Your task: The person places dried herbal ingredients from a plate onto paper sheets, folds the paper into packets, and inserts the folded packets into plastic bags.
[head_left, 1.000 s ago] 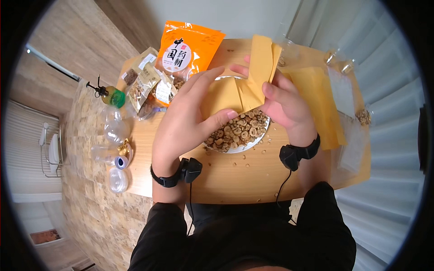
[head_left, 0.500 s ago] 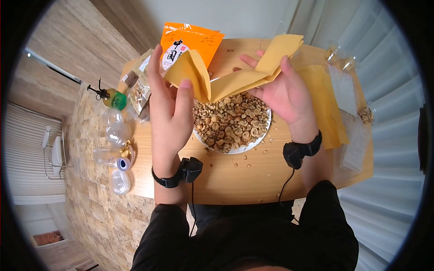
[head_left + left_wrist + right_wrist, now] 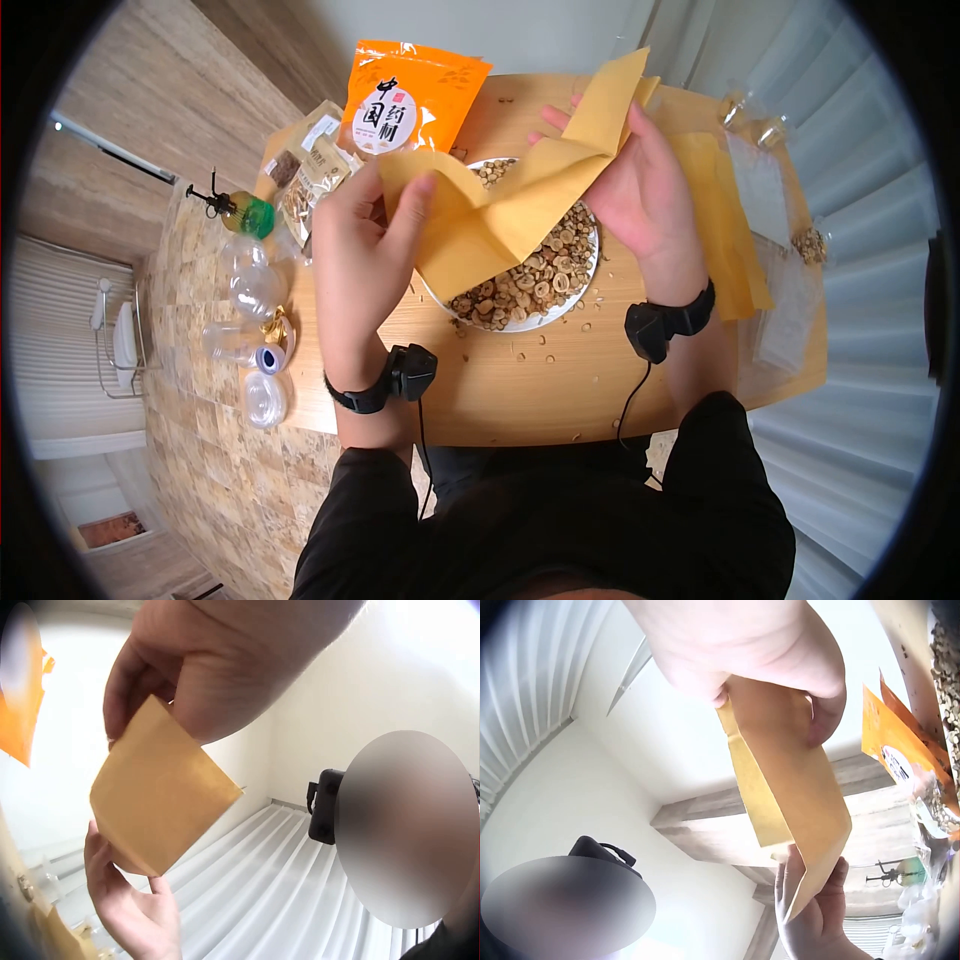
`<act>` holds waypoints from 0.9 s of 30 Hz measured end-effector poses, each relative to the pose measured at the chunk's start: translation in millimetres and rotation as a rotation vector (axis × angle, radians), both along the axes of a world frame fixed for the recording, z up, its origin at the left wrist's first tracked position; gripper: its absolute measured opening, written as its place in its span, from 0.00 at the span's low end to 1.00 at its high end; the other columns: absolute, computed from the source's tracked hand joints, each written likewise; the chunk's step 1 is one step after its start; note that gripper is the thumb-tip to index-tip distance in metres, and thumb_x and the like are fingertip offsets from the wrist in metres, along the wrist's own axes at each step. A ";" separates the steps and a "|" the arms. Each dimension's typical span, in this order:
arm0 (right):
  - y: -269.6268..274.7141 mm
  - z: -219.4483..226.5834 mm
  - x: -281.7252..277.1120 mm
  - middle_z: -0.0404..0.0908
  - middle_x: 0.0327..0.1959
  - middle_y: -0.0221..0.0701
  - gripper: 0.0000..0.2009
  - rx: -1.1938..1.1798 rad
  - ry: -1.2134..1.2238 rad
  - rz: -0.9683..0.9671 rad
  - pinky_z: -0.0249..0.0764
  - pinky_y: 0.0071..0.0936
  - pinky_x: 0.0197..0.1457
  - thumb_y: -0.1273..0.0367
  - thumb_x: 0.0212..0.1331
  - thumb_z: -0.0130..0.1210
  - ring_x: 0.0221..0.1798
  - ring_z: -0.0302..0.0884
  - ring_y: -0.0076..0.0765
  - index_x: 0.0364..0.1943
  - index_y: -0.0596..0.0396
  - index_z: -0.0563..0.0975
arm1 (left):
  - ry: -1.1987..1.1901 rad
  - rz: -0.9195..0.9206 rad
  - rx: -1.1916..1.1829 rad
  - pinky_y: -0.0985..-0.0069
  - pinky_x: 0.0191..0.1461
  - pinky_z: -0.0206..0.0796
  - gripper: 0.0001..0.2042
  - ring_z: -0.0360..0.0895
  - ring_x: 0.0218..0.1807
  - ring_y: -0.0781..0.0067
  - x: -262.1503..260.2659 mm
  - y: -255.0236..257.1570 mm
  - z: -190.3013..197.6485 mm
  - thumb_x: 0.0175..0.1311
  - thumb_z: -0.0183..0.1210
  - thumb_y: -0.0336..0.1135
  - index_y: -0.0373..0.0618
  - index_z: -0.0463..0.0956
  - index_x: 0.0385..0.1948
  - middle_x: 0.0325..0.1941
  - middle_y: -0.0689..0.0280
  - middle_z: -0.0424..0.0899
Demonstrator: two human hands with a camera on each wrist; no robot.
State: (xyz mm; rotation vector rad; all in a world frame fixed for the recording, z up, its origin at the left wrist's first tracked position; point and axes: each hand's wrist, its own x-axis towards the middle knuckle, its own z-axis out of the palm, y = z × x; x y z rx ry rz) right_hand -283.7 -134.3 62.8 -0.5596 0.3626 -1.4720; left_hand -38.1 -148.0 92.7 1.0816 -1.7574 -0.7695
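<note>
A creased, partly folded sheet of yellow kraft paper spans both hands above the plate. My left hand pinches its left end, thumb on the near face and fingers curled behind. At the other end, my right hand grips the paper between thumb and fingers, where it folds upward. In the right wrist view the paper hangs as a bent strip between the two hands. Beneath it lies a white plate heaped with dried brown slices, partly hidden by the paper.
An orange pouch stands at the back, with small packets beside it. Along the left are a spray bottle and clear plastic containers. More yellow paper and clear bags lie right. Loose slices dot the table.
The paper was folded with both hands close together; the hands moved apart and it spread wider. My left hand went left and turned, and the right end of the paper now stands higher.
</note>
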 end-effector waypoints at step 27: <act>-2.8 -11.2 5.0 0.70 0.61 0.34 0.22 0.251 -0.063 0.004 0.65 0.43 0.65 0.56 0.71 0.37 0.62 0.68 0.41 0.63 0.52 0.62 | -0.236 0.220 -0.523 0.63 0.49 0.66 0.13 0.71 0.45 0.54 -18.8 -0.5 9.0 0.43 0.66 0.22 0.42 0.76 0.32 0.39 0.61 0.75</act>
